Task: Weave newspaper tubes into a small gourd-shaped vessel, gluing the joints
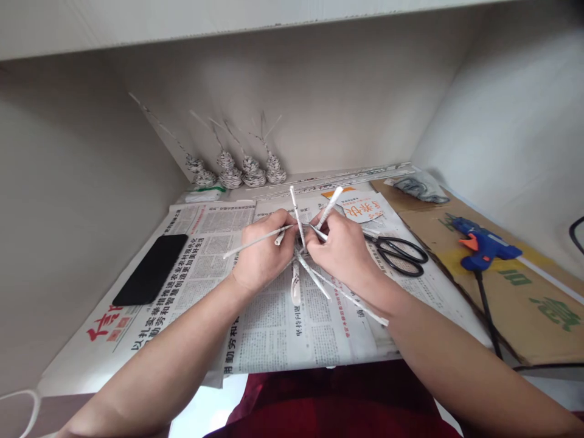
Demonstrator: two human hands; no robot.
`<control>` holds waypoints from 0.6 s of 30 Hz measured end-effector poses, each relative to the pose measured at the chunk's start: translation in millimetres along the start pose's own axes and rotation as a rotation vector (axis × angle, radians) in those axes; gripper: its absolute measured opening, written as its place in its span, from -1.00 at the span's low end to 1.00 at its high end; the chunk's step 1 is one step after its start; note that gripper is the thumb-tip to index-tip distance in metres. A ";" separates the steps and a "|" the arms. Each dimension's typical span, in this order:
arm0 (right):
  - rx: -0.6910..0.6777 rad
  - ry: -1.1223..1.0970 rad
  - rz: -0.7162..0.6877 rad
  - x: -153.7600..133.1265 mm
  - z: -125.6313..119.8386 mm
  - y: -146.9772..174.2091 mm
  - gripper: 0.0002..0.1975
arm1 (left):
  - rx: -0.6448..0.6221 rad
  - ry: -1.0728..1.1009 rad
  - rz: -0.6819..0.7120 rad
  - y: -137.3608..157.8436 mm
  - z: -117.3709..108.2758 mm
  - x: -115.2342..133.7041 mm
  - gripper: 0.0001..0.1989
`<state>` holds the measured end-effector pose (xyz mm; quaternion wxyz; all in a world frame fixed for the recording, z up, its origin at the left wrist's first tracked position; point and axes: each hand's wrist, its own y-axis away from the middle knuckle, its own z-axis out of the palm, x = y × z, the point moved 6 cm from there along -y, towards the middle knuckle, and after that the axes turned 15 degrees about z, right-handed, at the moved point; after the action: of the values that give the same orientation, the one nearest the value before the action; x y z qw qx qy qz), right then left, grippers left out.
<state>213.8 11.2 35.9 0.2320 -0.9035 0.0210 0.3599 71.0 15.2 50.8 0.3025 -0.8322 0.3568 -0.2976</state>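
Observation:
Several rolled paper sticks [312, 278] cross at a small bundle between my hands and fan out in different directions. My left hand [264, 249] pinches the bundle from the left, with one thin stick poking out past its fingers. On the other side, my right hand [342, 246] grips it too, and a thicker stick [331, 207] rises beside the thumb and index finger. Both hands are closed, and the crossing point is partly hidden by the fingers. Black-handled scissors [401, 252] lie just right of my right hand, their blades mostly out of sight.
Newspaper [274, 340] covers the table. A black phone [150, 269] lies at left. Several woven gourd shapes [253, 171] stand along the back, near long paper sticks [337, 180]. At right, a blue glue gun [486, 243] rests on cardboard [538, 304], with a plastic bag [420, 187] behind.

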 end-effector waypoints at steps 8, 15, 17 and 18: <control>0.054 0.089 -0.001 1.0 3.9 -0.2 -0.89 | -0.028 -0.048 0.021 -1.2 2.5 2.9 -0.91; 0.037 0.107 0.047 3.7 6.4 -3.1 -0.91 | -0.030 -0.043 0.031 -1.4 3.6 4.9 -0.91; 0.038 0.082 0.045 4.2 6.1 -2.9 -0.92 | -0.015 -0.015 0.009 -1.7 3.0 3.4 -0.90; 0.038 0.062 0.037 4.1 5.9 -2.6 -0.92 | -0.001 0.005 -0.010 -1.8 2.6 1.7 -0.90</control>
<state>213.6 16.6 30.5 0.2416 -0.9090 0.0519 0.3357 74.5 15.6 50.9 0.2995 -0.8335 0.3535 -0.3010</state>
